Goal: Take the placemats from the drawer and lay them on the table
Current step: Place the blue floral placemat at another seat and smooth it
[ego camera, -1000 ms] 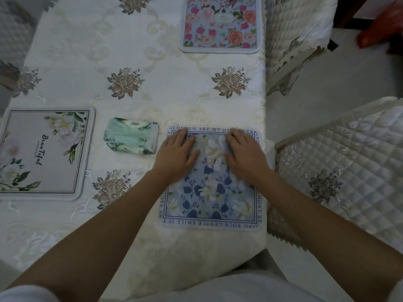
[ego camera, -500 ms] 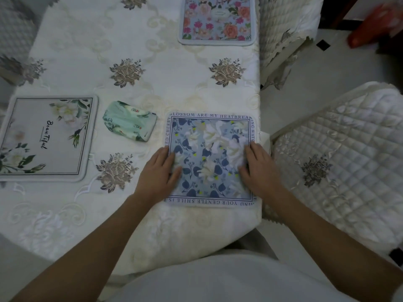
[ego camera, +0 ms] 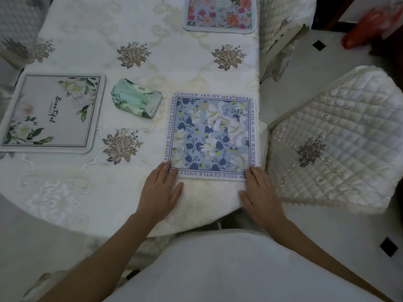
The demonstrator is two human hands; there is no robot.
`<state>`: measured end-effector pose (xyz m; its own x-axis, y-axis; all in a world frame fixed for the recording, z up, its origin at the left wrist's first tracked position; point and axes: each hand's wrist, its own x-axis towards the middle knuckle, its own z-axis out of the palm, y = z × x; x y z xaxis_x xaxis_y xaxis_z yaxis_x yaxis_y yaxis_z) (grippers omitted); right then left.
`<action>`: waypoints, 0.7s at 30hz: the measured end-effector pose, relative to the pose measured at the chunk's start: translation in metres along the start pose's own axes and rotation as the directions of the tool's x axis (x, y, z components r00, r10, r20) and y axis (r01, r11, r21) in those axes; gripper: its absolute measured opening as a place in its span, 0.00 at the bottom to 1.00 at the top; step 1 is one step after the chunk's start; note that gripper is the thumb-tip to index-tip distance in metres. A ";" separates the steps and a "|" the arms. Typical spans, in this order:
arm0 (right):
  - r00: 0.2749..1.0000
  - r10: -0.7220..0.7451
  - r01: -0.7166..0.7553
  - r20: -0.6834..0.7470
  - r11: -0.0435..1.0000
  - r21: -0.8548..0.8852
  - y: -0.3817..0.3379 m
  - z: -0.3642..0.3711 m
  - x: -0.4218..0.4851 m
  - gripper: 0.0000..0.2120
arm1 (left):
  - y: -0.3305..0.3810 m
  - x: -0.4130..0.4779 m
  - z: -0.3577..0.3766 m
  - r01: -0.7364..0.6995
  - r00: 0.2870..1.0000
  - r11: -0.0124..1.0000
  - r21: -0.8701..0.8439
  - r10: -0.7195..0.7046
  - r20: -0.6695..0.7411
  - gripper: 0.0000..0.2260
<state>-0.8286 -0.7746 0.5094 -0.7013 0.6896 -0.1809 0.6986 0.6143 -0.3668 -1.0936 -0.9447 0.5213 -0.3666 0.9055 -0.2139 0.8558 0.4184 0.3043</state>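
So, left to right, what lies on the table (ego camera: pixel 174 62)? the visitor asks.

At far left, I say, a grey placemat (ego camera: pixel 52 112) with white flowers lies flat at one seat. Just beside it is a green tissue pack (ego camera: pixel 136 98), touching no mat.

And your hands?

My left hand (ego camera: pixel 160 192) lies palm down on the cloth, fingers straight, fingertips touching the near left corner of the blue placemat (ego camera: pixel 210 136). It grips nothing. The mat lies flat by the table's edge, its near border running along that edge. I judge that is why I touch it at the corners: to square it to the seat. Beyond it, at the far side, a pink floral placemat (ego camera: pixel 220 14) marks another place.

And the right?

My right hand (ego camera: pixel 261 192) mirrors the left: palm down, fingers straight, tips on the near right corner, holding nothing. Further right a quilted chair (ego camera: pixel 338 138) stands close beside this setting. Three mats lie out. The drawer is out of view, so I cannot tell whether more remain.
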 end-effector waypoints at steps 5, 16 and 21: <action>0.982 -0.156 0.161 0.102 0.986 -0.041 -0.034 0.010 0.014 0.29 | 0.029 0.009 0.006 -0.107 0.994 0.994 0.018 0.107 0.014 0.27; 0.975 -0.191 0.199 0.115 0.978 -0.061 -0.023 0.011 0.011 0.27 | 0.014 0.000 0.009 -0.099 0.995 0.993 0.070 0.097 0.030 0.27; 0.993 -0.117 0.118 0.023 0.992 -0.034 0.006 0.001 -0.004 0.26 | -0.017 -0.011 0.001 -0.032 0.999 0.994 0.102 0.028 0.044 0.28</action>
<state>-0.8222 -0.7745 0.5068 -0.7815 0.6036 -0.1579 0.6154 0.7040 -0.3545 -1.1038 -0.9616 0.5179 -0.3264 0.9127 -0.2461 0.8998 0.3797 0.2150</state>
